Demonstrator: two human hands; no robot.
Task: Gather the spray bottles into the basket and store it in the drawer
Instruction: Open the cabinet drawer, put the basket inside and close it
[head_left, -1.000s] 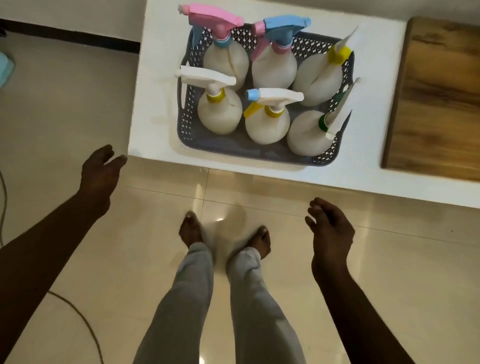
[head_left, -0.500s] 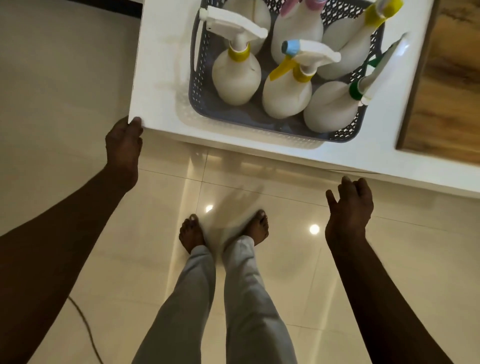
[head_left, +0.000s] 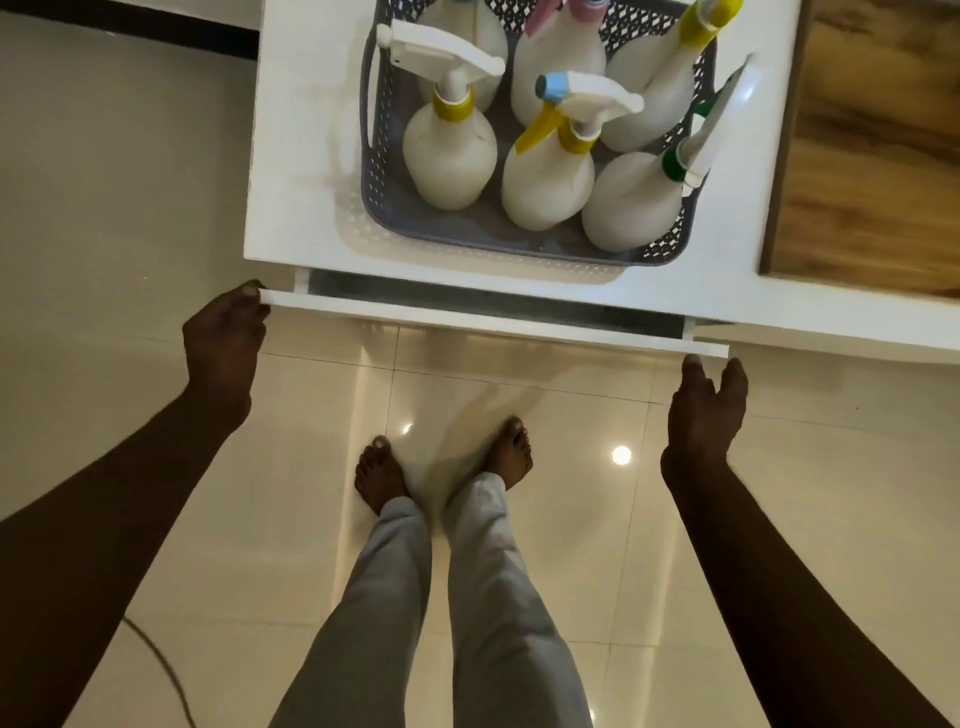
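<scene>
A grey perforated basket (head_left: 395, 223) stands on the white cabinet top (head_left: 301, 156), holding several white spray bottles (head_left: 449, 156) with coloured collars and triggers. Below the top, the white drawer front (head_left: 488, 325) is pulled out a little, showing a dark gap behind it. My left hand (head_left: 223, 348) grips the drawer front's left end. My right hand (head_left: 706, 410) is just under its right end, fingers curled up against the edge.
A wooden panel (head_left: 872, 156) lies on the cabinet at the right. My bare feet (head_left: 379, 478) and grey trouser legs stand on the glossy tiled floor below the drawer. A thin cable (head_left: 161, 670) runs across the floor at lower left.
Both hands rose from beside my body to the cabinet's front edge. The drawer, shut before, now stands slightly out. The view has moved closer to the cabinet.
</scene>
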